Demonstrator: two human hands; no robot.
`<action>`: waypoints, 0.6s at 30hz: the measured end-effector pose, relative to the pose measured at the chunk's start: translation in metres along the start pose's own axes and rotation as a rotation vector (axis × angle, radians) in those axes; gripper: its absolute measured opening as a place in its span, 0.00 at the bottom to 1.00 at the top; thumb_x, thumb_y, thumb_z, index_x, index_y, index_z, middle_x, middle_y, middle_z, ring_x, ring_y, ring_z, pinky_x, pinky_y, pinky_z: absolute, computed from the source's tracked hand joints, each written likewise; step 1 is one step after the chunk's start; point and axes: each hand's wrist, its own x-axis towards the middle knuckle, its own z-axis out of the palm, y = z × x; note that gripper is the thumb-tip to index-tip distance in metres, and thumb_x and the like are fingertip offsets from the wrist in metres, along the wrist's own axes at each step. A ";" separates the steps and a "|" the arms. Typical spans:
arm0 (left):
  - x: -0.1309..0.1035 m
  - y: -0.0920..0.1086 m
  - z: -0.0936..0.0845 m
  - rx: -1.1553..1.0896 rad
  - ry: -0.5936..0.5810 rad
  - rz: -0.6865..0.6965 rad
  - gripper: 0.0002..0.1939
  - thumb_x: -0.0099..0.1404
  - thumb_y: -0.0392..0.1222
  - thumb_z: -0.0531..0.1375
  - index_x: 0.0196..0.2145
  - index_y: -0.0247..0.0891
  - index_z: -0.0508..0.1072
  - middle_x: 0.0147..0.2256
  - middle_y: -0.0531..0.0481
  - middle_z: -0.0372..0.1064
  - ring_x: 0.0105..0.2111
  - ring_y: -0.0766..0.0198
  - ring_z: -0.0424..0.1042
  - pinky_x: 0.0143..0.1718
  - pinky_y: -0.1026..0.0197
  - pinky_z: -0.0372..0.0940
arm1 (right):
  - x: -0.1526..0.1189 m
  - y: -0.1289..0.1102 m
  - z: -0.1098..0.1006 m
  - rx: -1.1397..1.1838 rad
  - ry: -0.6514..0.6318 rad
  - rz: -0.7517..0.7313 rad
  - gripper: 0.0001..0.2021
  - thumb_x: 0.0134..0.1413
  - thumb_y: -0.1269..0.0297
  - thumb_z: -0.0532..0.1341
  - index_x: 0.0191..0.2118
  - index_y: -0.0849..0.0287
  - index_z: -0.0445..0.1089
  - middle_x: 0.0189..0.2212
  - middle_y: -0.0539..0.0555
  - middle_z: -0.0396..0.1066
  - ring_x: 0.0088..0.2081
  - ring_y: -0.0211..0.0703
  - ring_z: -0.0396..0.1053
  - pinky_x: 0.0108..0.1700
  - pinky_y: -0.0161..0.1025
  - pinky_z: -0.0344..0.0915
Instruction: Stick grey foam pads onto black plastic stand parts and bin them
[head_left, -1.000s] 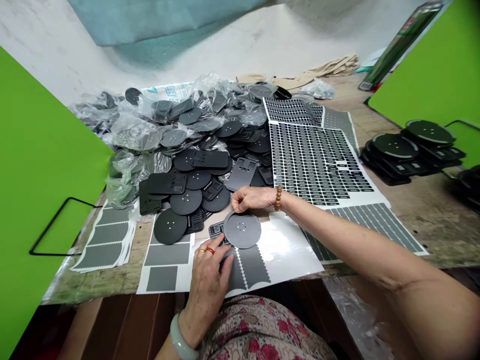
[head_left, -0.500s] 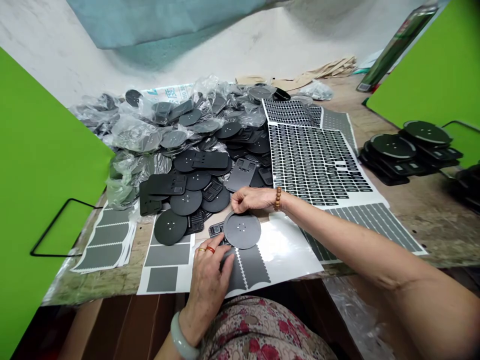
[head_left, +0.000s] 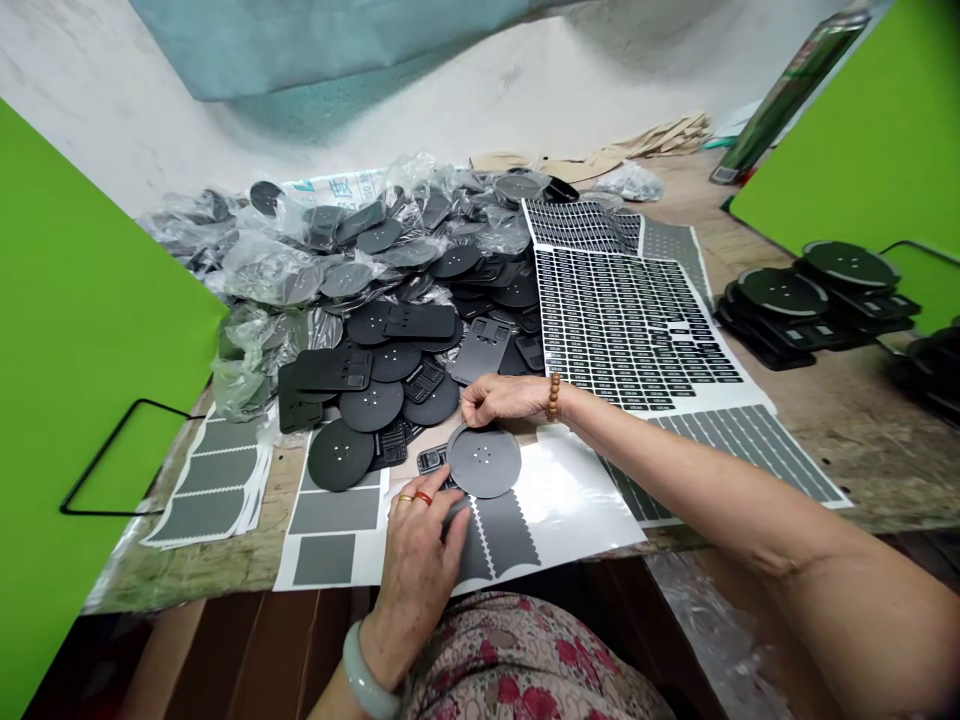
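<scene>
A round dark grey disc (head_left: 487,462) with small holes in its middle lies over a white sheet with grey stickers (head_left: 510,530). At the disc's upper left rim, the fingers of my right hand (head_left: 504,398) are pinched together on the edge. A thin lighter band follows that left rim; I cannot tell whether it is a separate strip. My left hand (head_left: 424,545) rests low on the sheet, thumb apart from the fingers, fingertips touching the disc's left edge. Partly hidden beside them is a small black slotted part (head_left: 431,460).
Black discs and plates (head_left: 373,404) are heaped ahead, with plastic-wrapped ones (head_left: 262,265) behind. Label sheets (head_left: 630,320) lie to the right, grey sticker sheets (head_left: 206,490) to the left. Assembled black parts (head_left: 784,295) stand far right. Green panels (head_left: 90,350) flank the table.
Both hands stay at the disc almost unmoved. The whole view has shifted very slightly.
</scene>
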 end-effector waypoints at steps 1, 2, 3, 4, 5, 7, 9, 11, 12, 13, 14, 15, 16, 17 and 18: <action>0.000 0.000 0.000 0.002 -0.003 0.001 0.07 0.64 0.38 0.55 0.38 0.39 0.71 0.48 0.40 0.70 0.47 0.53 0.68 0.47 0.46 0.64 | 0.000 0.000 0.000 -0.008 0.000 0.002 0.02 0.39 0.71 0.59 0.22 0.62 0.65 0.20 0.48 0.61 0.25 0.33 0.55 0.29 0.32 0.52; 0.001 0.000 0.000 0.005 -0.008 0.003 0.07 0.64 0.38 0.55 0.39 0.39 0.71 0.48 0.40 0.70 0.47 0.53 0.67 0.48 0.46 0.64 | 0.000 -0.001 0.000 -0.018 0.000 0.004 0.02 0.39 0.71 0.59 0.22 0.62 0.65 0.20 0.48 0.61 0.25 0.33 0.55 0.28 0.32 0.52; 0.001 0.000 0.000 0.009 -0.012 0.005 0.07 0.64 0.38 0.55 0.39 0.39 0.70 0.48 0.40 0.69 0.48 0.53 0.67 0.48 0.46 0.64 | 0.000 -0.001 0.000 -0.027 0.000 0.007 0.02 0.39 0.71 0.59 0.22 0.62 0.65 0.20 0.48 0.61 0.25 0.33 0.55 0.28 0.32 0.52; 0.002 -0.001 0.000 0.013 -0.017 0.009 0.07 0.64 0.38 0.55 0.39 0.39 0.70 0.49 0.40 0.69 0.48 0.53 0.67 0.48 0.46 0.63 | -0.001 -0.002 0.000 -0.035 0.000 0.008 0.02 0.39 0.71 0.59 0.22 0.62 0.65 0.20 0.48 0.61 0.25 0.34 0.56 0.28 0.32 0.52; 0.003 -0.001 0.000 0.015 -0.020 0.014 0.07 0.64 0.38 0.55 0.39 0.39 0.70 0.49 0.40 0.69 0.48 0.52 0.66 0.48 0.46 0.63 | -0.001 -0.002 0.000 -0.044 0.002 0.011 0.02 0.39 0.71 0.59 0.22 0.62 0.65 0.20 0.48 0.61 0.25 0.34 0.56 0.28 0.32 0.52; 0.005 -0.001 0.000 0.017 -0.022 0.027 0.06 0.63 0.38 0.56 0.39 0.39 0.69 0.50 0.40 0.68 0.48 0.52 0.66 0.47 0.46 0.63 | -0.001 -0.002 0.000 -0.063 0.009 0.018 0.02 0.40 0.71 0.59 0.22 0.62 0.65 0.20 0.48 0.61 0.25 0.34 0.56 0.28 0.32 0.52; 0.008 0.000 0.001 0.021 -0.029 0.036 0.07 0.62 0.41 0.58 0.39 0.40 0.69 0.51 0.41 0.67 0.49 0.51 0.65 0.48 0.45 0.63 | -0.001 -0.002 0.000 -0.088 0.014 0.023 0.02 0.40 0.71 0.59 0.22 0.62 0.65 0.20 0.48 0.62 0.26 0.34 0.56 0.28 0.32 0.52; 0.010 0.000 0.001 0.024 -0.047 0.035 0.10 0.60 0.45 0.60 0.39 0.40 0.68 0.52 0.40 0.67 0.50 0.49 0.64 0.48 0.44 0.62 | -0.001 -0.002 0.001 -0.115 0.019 0.023 0.01 0.40 0.72 0.59 0.22 0.62 0.65 0.20 0.48 0.62 0.26 0.34 0.56 0.28 0.32 0.52; 0.011 0.001 0.002 0.024 -0.058 0.032 0.12 0.59 0.47 0.60 0.39 0.40 0.67 0.52 0.39 0.67 0.50 0.48 0.64 0.47 0.44 0.62 | -0.001 -0.002 0.001 -0.126 0.022 0.021 0.01 0.40 0.72 0.59 0.22 0.62 0.65 0.20 0.48 0.62 0.25 0.34 0.56 0.28 0.32 0.52; 0.011 0.001 0.002 0.023 -0.068 0.029 0.14 0.59 0.49 0.61 0.39 0.40 0.67 0.52 0.39 0.67 0.50 0.48 0.64 0.47 0.43 0.62 | -0.001 -0.002 0.001 -0.134 0.025 0.020 0.01 0.40 0.72 0.59 0.22 0.62 0.65 0.20 0.48 0.62 0.25 0.34 0.56 0.28 0.32 0.52; 0.012 0.002 0.003 0.022 -0.074 0.027 0.15 0.58 0.51 0.61 0.39 0.40 0.66 0.52 0.39 0.67 0.50 0.47 0.64 0.47 0.43 0.62 | -0.001 -0.003 0.001 -0.142 0.028 0.021 0.02 0.40 0.72 0.59 0.22 0.62 0.65 0.20 0.48 0.62 0.25 0.33 0.55 0.28 0.32 0.52; 0.012 0.002 0.003 0.022 -0.078 0.024 0.16 0.58 0.52 0.61 0.38 0.40 0.66 0.52 0.38 0.66 0.50 0.47 0.64 0.47 0.43 0.61 | -0.002 -0.003 0.001 -0.149 0.030 0.023 0.02 0.40 0.72 0.59 0.22 0.62 0.65 0.20 0.48 0.61 0.25 0.33 0.55 0.28 0.32 0.52; 0.012 0.002 0.004 0.025 -0.083 0.022 0.16 0.58 0.52 0.60 0.38 0.40 0.66 0.52 0.38 0.66 0.50 0.47 0.64 0.46 0.43 0.61 | -0.002 -0.004 0.001 -0.156 0.033 0.024 0.02 0.41 0.72 0.59 0.22 0.62 0.65 0.20 0.48 0.61 0.25 0.33 0.55 0.27 0.32 0.52; 0.012 0.002 0.004 0.031 -0.089 0.020 0.16 0.58 0.53 0.60 0.37 0.40 0.65 0.52 0.38 0.66 0.50 0.46 0.64 0.46 0.43 0.61 | -0.003 -0.004 0.002 -0.161 0.035 0.027 0.02 0.41 0.72 0.58 0.22 0.62 0.65 0.20 0.48 0.61 0.25 0.33 0.55 0.27 0.32 0.52; 0.012 0.002 0.005 0.039 -0.097 0.018 0.15 0.59 0.53 0.60 0.37 0.40 0.65 0.53 0.38 0.65 0.50 0.46 0.64 0.46 0.43 0.61 | -0.003 -0.005 0.002 -0.166 0.038 0.031 0.02 0.41 0.72 0.58 0.22 0.62 0.65 0.20 0.47 0.61 0.25 0.33 0.55 0.27 0.32 0.52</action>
